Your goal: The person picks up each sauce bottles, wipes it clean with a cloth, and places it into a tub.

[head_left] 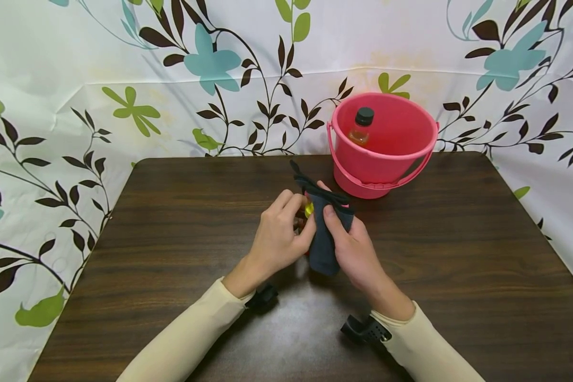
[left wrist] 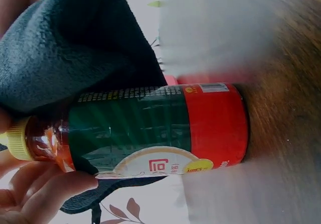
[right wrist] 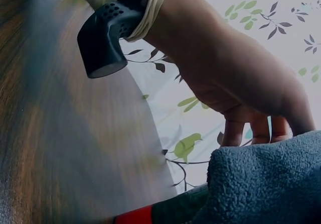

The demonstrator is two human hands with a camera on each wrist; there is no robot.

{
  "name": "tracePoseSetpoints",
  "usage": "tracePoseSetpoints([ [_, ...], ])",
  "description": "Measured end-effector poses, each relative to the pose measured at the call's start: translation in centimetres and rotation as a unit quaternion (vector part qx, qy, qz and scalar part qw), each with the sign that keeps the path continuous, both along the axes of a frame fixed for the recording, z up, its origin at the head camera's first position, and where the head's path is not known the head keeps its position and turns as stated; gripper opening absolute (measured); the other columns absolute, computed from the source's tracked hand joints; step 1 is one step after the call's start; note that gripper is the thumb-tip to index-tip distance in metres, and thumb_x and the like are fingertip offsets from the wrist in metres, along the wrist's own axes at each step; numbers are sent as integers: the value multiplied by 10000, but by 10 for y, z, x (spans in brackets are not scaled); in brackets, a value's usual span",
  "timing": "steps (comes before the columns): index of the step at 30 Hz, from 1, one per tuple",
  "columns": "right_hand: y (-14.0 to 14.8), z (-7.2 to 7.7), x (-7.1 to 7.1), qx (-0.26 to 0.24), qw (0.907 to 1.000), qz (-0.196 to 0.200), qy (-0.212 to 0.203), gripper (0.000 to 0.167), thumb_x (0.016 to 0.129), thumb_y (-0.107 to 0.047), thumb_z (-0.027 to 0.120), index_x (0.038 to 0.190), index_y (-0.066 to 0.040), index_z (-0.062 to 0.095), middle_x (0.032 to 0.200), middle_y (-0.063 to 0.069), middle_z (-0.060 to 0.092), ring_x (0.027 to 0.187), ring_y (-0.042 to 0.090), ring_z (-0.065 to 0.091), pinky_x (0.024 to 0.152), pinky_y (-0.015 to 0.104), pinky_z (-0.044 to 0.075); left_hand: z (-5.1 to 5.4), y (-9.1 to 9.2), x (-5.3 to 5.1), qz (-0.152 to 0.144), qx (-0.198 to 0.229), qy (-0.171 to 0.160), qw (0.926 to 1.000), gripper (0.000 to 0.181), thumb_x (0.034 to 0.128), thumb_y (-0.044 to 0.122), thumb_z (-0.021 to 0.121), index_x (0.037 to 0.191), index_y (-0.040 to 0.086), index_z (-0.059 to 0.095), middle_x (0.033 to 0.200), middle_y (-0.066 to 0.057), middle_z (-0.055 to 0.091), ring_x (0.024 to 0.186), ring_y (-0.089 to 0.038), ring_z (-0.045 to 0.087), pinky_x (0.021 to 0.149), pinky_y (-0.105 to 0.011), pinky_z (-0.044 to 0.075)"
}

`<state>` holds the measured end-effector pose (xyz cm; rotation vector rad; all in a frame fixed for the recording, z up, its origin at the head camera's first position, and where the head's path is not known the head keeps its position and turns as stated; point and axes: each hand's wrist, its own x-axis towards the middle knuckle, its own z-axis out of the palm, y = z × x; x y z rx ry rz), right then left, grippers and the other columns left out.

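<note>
A sauce bottle [left wrist: 135,128] with a ribbed yellow cap [head_left: 309,208] and a green-and-red label is upright, its base at or just above the tabletop. My left hand [head_left: 279,233] grips it up by the neck and cap, fingers bent round it in the left wrist view. On the other side my right hand [head_left: 355,252] pinches a dark blue-grey cloth [head_left: 323,244], thumb on top, the rest of the fingers behind it. That cloth drapes against the bottle's upper part and hides most of it from the head view.
Behind and to the right stands a pink bucket [head_left: 355,172] with its handle hanging down in front. Inside leans a bottle with a black cap [head_left: 365,115]. Both hands are over the dark wooden table [head_left: 196,212], which ends at a leaf-patterned curtain [head_left: 262,53].
</note>
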<state>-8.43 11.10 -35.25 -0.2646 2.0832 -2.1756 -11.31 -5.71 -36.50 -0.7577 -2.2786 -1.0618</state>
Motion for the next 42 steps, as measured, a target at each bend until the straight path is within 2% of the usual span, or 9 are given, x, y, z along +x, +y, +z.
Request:
tracePoseSetpoints([
  [3,0,-3,-2,13,10000,6,-22,490,1142,-312,432,1633,-306,423,1661,-181,436,1482,139,462,1206,459,376,0,0,0,-11,1,-58,10000,131,927,103,666,1004,-1,688,879,-112,576,667,-170,548,587,-274,497],
  [6,0,-7,-3,46,9999,-24,-129,496,1143,-331,429,1637,-303,413,1630,-137,490,1453,115,487,1184,369,413,0,0,0,-5,-22,-84,10000,132,932,114,669,1008,8,684,874,-106,570,671,-164,539,589,-271,487],
  [9,1,-13,-3,43,9992,-114,-390,476,1146,-360,417,1601,-225,456,1473,-9,618,1282,104,604,1067,258,506,-1,0,0,17,-50,-89,9999,154,940,133,686,1029,7,692,871,-101,570,679,-162,542,593,-271,494],
  [13,2,-24,-3,-13,9963,-231,-829,472,1152,-383,393,1501,-87,508,1218,49,675,1045,91,683,903,234,585,-1,0,0,53,-86,-112,9999,229,951,168,708,1105,1,722,912,-106,609,701,-170,563,604,-278,508],
  [17,3,-34,-3,-119,9930,-239,-1147,484,1158,-384,367,1447,-36,540,1174,-3,704,1027,58,702,888,249,600,-1,1,1,69,-117,-139,9998,282,956,187,711,1172,9,738,987,-111,660,731,-176,597,630,-279,530],
  [23,7,-43,-3,-91,9922,-246,-1221,485,1156,-399,369,1436,-44,544,1203,-7,692,1082,55,687,911,251,598,0,2,0,87,-123,-76,9999,282,954,185,709,1174,11,738,1026,-116,681,734,-178,595,627,-278,524],
  [30,9,-51,-6,583,9866,-607,-1398,448,1158,-360,364,1382,-58,606,1147,40,686,1031,74,656,877,230,560,3,3,1,134,-205,-115,9996,291,949,198,705,1176,18,735,985,-107,660,739,-167,576,624,-278,511],
  [33,10,-53,-7,986,9829,-718,-1378,414,1154,-311,379,1402,-67,603,1185,69,668,1090,107,609,946,250,508,4,3,1,159,-225,-143,9995,289,947,199,705,1171,19,733,976,-105,655,735,-161,563,618,-277,502],
  [42,12,-58,-11,1569,9790,-662,-1117,425,1125,-199,411,1516,-60,503,1509,157,579,1430,259,486,1240,481,351,2,3,1,246,-234,-171,9993,294,943,216,694,1167,29,731,972,-103,657,734,-168,566,614,-293,504],
])
